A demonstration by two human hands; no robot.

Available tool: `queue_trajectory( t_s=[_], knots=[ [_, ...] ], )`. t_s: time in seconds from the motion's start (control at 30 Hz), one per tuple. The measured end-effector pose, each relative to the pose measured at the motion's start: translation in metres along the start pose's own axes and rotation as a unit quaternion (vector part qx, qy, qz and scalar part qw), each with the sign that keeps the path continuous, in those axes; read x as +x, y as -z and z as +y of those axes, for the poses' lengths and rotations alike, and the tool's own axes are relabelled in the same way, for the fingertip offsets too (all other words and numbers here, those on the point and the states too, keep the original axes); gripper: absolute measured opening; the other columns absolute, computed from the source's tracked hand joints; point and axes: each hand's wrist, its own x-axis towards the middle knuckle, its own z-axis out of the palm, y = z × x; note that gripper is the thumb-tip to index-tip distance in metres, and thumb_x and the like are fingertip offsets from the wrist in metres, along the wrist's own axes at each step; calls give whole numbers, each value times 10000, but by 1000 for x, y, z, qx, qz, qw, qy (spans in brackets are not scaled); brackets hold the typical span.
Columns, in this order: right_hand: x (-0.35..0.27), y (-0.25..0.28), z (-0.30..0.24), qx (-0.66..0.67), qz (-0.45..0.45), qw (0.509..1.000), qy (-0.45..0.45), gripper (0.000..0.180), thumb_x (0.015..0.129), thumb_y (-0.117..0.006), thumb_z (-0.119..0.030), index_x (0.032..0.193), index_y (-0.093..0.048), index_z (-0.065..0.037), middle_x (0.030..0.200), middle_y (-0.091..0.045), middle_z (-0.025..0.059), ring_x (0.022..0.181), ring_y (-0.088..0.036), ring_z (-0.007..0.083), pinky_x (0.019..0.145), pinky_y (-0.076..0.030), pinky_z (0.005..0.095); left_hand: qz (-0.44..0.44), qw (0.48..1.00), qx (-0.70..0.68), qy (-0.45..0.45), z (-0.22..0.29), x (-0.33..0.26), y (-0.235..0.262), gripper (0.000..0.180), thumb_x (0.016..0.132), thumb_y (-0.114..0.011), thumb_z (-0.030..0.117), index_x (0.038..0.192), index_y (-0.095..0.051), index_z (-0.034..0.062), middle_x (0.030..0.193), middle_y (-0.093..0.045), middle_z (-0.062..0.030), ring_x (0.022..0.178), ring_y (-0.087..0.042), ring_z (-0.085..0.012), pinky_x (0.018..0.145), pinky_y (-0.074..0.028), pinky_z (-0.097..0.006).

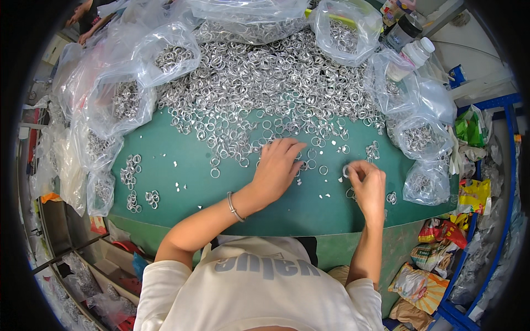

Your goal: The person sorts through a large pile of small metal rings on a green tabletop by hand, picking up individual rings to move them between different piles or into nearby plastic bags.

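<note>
A big heap of small silver metal rings covers the far half of a green table. My left hand lies palm down at the heap's near edge, fingers spread over loose rings. My right hand is raised just off the table to the right, its fingertips pinched on a single silver ring. A metal bangle sits on my left wrist. Small white chips lie scattered on the green surface around both hands.
Clear plastic bags of rings crowd the left side, and more ring-filled bags stand at the right. Small ring clusters lie at the near left. Bottles stand at the far right. Snack packets lie on the floor beside a blue rack.
</note>
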Motion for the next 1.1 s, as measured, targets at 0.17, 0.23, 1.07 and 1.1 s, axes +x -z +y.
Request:
queue_trajectory(
  t_s=[0.17, 0.23, 1.07, 1.1],
  knots=[
    [-10, 14, 13, -224, -67, 972, 25, 105, 743, -700, -84, 827, -664, -33, 812, -638, 135, 830, -601, 318, 739, -470, 401, 0, 998, 56, -1, -7, -2, -5, 352, 796, -670, 72, 1138, -583, 66, 1115, -545, -74, 1025, -503, -253, 825, -353, -392],
    [-2, 5, 2, -146, 2, 986, 78, 131, 734, -703, -72, 853, -664, -37, 819, -633, 131, 830, -595, 317, 749, -463, 400, 2, 995, 91, -25, -9, -1, -12, 353, 785, -673, 69, 1127, -589, 65, 1109, -544, -71, 1025, -500, -249, 826, -350, -393],
    [2, -9, -15, 70, -86, 979, 172, 180, 758, -687, -28, 936, -660, -14, 828, -624, 119, 793, -587, 294, 700, -465, 372, -24, 977, -197, 74, -11, 4, -9, 197, 791, -647, -26, 973, -672, 47, 879, -633, -60, 776, -593, -190, 689, -447, -316],
    [2, -14, -24, 114, -116, 977, 135, 183, 780, -674, -26, 961, -659, -11, 839, -631, 119, 772, -593, 266, 672, -464, 347, -41, 971, -214, 101, -9, 5, -5, 191, 802, -644, -28, 981, -672, 34, 885, -647, -59, 777, -607, -170, 683, -468, -299]
  ],
)
